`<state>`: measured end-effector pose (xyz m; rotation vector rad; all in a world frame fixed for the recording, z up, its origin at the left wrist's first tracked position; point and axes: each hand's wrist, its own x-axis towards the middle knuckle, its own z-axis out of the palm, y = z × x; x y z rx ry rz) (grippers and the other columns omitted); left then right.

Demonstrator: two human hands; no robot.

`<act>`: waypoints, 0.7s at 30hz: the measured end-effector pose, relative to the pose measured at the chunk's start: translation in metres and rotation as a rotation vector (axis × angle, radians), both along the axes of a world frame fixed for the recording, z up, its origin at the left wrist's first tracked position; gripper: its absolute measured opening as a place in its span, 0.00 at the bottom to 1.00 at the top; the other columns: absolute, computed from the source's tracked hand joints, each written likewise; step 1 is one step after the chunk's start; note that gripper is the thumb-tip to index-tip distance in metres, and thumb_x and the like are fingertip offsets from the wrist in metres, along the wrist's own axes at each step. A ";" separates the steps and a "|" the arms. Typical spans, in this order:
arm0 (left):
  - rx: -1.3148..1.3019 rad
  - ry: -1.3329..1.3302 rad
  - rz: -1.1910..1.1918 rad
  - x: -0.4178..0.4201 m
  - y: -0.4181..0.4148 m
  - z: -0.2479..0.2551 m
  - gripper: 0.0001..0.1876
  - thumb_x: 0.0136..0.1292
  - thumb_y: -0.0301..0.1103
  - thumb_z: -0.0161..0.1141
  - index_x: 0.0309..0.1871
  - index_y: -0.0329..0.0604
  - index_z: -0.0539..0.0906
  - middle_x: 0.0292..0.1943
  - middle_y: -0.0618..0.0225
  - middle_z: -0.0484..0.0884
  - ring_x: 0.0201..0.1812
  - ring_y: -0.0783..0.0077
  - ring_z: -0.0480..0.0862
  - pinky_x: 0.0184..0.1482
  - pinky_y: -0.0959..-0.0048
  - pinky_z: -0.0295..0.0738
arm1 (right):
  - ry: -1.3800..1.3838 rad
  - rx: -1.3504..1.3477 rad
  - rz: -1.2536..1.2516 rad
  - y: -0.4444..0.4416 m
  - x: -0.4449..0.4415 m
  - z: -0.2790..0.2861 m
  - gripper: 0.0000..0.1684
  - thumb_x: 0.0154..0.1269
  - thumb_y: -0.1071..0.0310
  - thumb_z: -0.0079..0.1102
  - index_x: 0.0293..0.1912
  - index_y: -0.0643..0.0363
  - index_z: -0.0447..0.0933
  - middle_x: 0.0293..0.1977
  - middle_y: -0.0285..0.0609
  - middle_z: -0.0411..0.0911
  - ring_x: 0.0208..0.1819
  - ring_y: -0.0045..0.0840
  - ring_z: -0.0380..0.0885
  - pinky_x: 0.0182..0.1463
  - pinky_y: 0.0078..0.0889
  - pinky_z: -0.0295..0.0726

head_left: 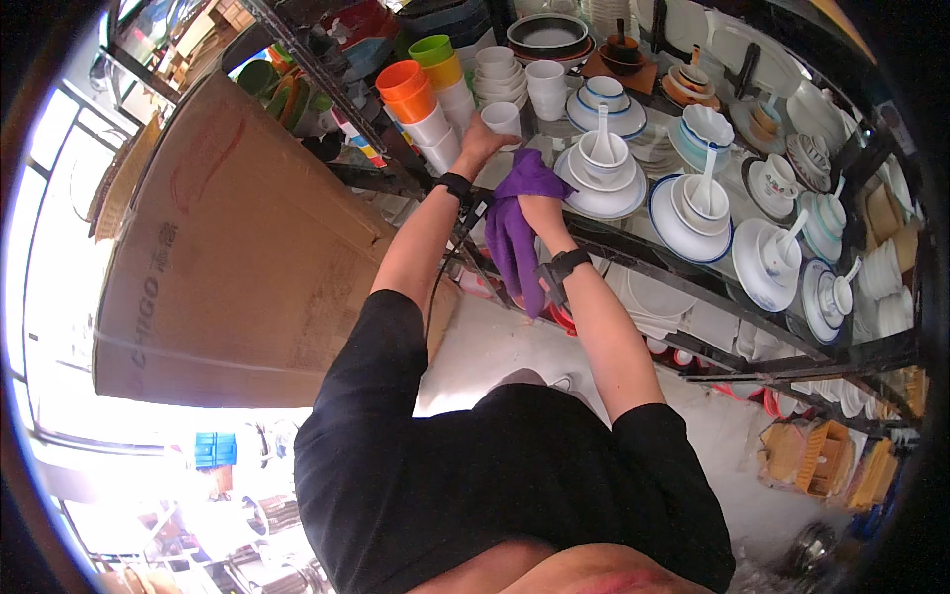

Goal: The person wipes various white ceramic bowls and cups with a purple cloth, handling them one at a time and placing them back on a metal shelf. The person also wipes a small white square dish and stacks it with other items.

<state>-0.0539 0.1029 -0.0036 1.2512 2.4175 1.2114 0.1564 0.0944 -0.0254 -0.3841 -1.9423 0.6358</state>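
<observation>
My left hand (486, 141) is at a white cup (501, 119) on the glass shelf, its fingers around the cup's near side. My right hand (542, 211) is wrapped in a purple cloth (512, 223), which hangs down past the shelf's front edge. Left of my left hand stand stacks of orange cups (407, 93) and green and yellow cups (432, 56) over white ones. Behind the held cup are stacked white bowls (499, 74) and a stack of white cups (546, 89). A white bowl set with a spoon (605, 167) sits right of the cloth.
A large cardboard box (260, 252) stands at the left, close to my left arm. More plate and bowl sets (694, 215) fill the shelf to the right. A black metal shelf frame (668, 275) runs along the front. White dishes (660, 293) lie on a lower shelf.
</observation>
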 end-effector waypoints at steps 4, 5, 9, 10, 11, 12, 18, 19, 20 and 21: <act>0.041 0.062 0.014 0.027 0.013 0.008 0.53 0.32 0.49 0.80 0.57 0.26 0.61 0.52 0.39 0.76 0.55 0.45 0.77 0.56 0.60 0.73 | 0.043 -0.020 -0.014 0.011 0.008 -0.002 0.10 0.62 0.69 0.50 0.43 0.62 0.72 0.33 0.57 0.76 0.38 0.52 0.76 0.40 0.51 0.73; 0.051 0.076 0.020 0.022 0.010 0.007 0.53 0.31 0.49 0.80 0.57 0.26 0.61 0.51 0.39 0.76 0.55 0.45 0.77 0.55 0.61 0.73 | 0.069 -0.030 0.014 0.007 0.006 0.000 0.10 0.62 0.69 0.50 0.43 0.62 0.72 0.32 0.57 0.76 0.38 0.52 0.76 0.41 0.51 0.73; -0.037 0.215 0.011 0.019 -0.004 0.012 0.48 0.39 0.48 0.76 0.57 0.27 0.61 0.50 0.37 0.76 0.52 0.43 0.78 0.53 0.58 0.74 | 0.019 -0.050 0.033 0.001 0.004 0.003 0.09 0.61 0.70 0.51 0.41 0.62 0.73 0.32 0.57 0.76 0.38 0.52 0.75 0.40 0.50 0.73; -0.093 0.261 0.025 0.036 -0.004 0.022 0.47 0.41 0.46 0.75 0.57 0.27 0.61 0.49 0.37 0.77 0.51 0.43 0.79 0.52 0.57 0.74 | -0.008 -0.065 -0.002 0.007 0.007 0.000 0.08 0.61 0.70 0.51 0.40 0.62 0.73 0.33 0.57 0.76 0.38 0.52 0.75 0.40 0.50 0.72; -0.150 0.311 0.046 0.050 -0.006 0.036 0.45 0.43 0.45 0.74 0.58 0.27 0.60 0.48 0.37 0.77 0.50 0.43 0.79 0.51 0.56 0.75 | -0.030 -0.082 -0.029 0.010 0.007 -0.001 0.08 0.61 0.70 0.52 0.39 0.62 0.74 0.33 0.57 0.77 0.38 0.52 0.75 0.40 0.49 0.72; -0.073 0.394 0.045 0.060 -0.009 0.052 0.43 0.45 0.44 0.72 0.58 0.29 0.61 0.47 0.38 0.77 0.49 0.42 0.79 0.51 0.55 0.75 | -0.022 -0.071 -0.038 0.011 0.006 -0.001 0.08 0.61 0.70 0.52 0.39 0.62 0.74 0.33 0.57 0.77 0.38 0.52 0.75 0.40 0.49 0.72; 0.145 0.627 -0.265 0.058 0.010 0.104 0.33 0.52 0.42 0.67 0.61 0.44 0.70 0.45 0.44 0.79 0.46 0.45 0.80 0.49 0.56 0.75 | 0.037 -0.045 -0.014 0.007 0.001 -0.003 0.07 0.60 0.71 0.51 0.38 0.62 0.74 0.32 0.57 0.76 0.36 0.52 0.75 0.39 0.50 0.72; 0.074 0.608 -0.298 0.058 0.021 0.107 0.32 0.53 0.43 0.66 0.62 0.47 0.70 0.47 0.48 0.80 0.46 0.48 0.81 0.49 0.57 0.76 | 0.034 -0.038 -0.028 0.007 0.001 -0.003 0.07 0.60 0.71 0.51 0.38 0.62 0.74 0.31 0.56 0.76 0.36 0.52 0.75 0.39 0.50 0.72; 0.003 0.588 -0.334 0.058 0.031 0.109 0.31 0.55 0.44 0.66 0.62 0.50 0.71 0.49 0.51 0.80 0.47 0.50 0.82 0.49 0.59 0.76 | 0.030 -0.032 -0.044 0.008 0.001 -0.002 0.07 0.60 0.71 0.51 0.37 0.62 0.75 0.31 0.56 0.76 0.36 0.51 0.75 0.39 0.50 0.72; -0.022 0.629 -0.366 0.055 0.042 0.109 0.30 0.55 0.44 0.65 0.62 0.49 0.72 0.48 0.51 0.81 0.46 0.51 0.82 0.48 0.58 0.76 | -0.029 -0.015 -0.044 0.010 0.001 -0.004 0.08 0.59 0.71 0.52 0.39 0.62 0.74 0.32 0.56 0.76 0.37 0.51 0.75 0.40 0.50 0.73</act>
